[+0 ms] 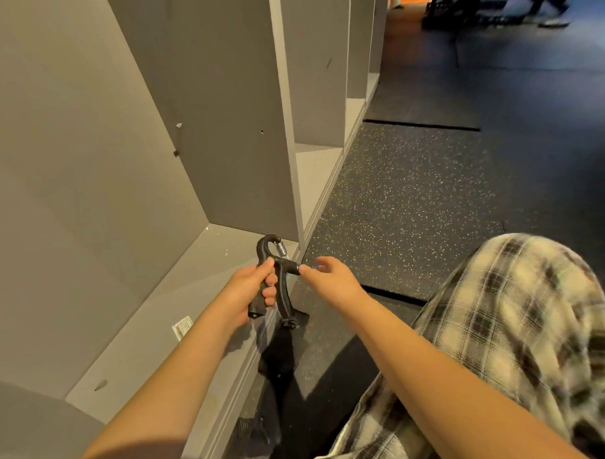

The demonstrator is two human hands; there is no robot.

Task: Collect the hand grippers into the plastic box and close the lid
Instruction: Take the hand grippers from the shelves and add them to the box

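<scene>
Hand gripper (281,262), black moulded plastic, two handles joined by an arched top with a coiled metal spring (282,247): held in the air over the front edge of the shelf, centre of view. Left hand (251,289) wrapped round the left handle, fingers curled through the gap between the handles; firm hold. Right hand (330,280) loosely curled, fingertips (304,268) meeting the stub at the right end of the crossbar; pinching or only touching, cannot tell. Judged: light, rigid, one hand enough. The spring resists, so take it by one handle or the arch rather than squeezing both. Not fragile; should stand being dropped in. Left: pale grey shelf unit (143,320), white sticker (181,328) on its bottom board. Right and far: black speckled rubber floor (396,198). Near right: cream-and-black plaid trouser leg (502,308). Beneath the gripper, a dark blurred shape (281,353) with a glassy edge; possibly the plastic box, not certain.
</scene>
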